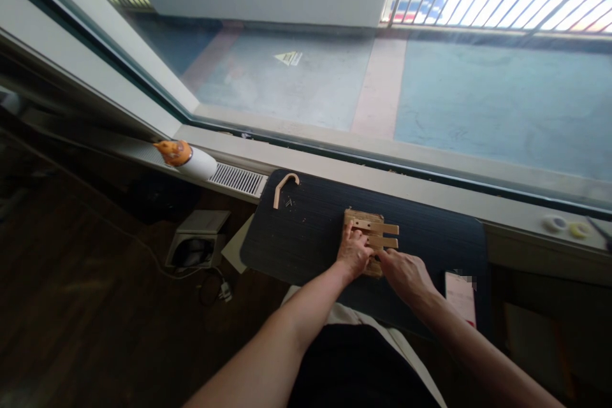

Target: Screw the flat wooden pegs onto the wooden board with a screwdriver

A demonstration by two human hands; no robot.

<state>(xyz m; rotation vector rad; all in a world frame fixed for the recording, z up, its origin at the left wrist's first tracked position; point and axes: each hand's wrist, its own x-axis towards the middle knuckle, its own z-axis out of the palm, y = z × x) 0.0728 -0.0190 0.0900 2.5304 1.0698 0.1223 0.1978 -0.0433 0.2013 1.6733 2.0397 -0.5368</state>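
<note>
On the dark tabletop (315,229) lies a rough wooden block (366,213) with two pale wooden strips (389,229) across it. The strips have small dark holes and stick out past the block's right side. My left hand (354,254) bears down on the block and strips from the left, its fingers partly spread and gripping there. At the block's lower right edge, my right hand (406,273) is closed, fingertips close to the left thumb. What it pinches is hidden beneath the fingers.
A hooked wooden piece (278,192) lies at the table's far left beside small dark bits (289,203). A phone-like pink object (459,298) rests at the right. On the sill are an orange-topped white bottle (201,164) and tape rolls (555,224). A window (306,76) stands behind.
</note>
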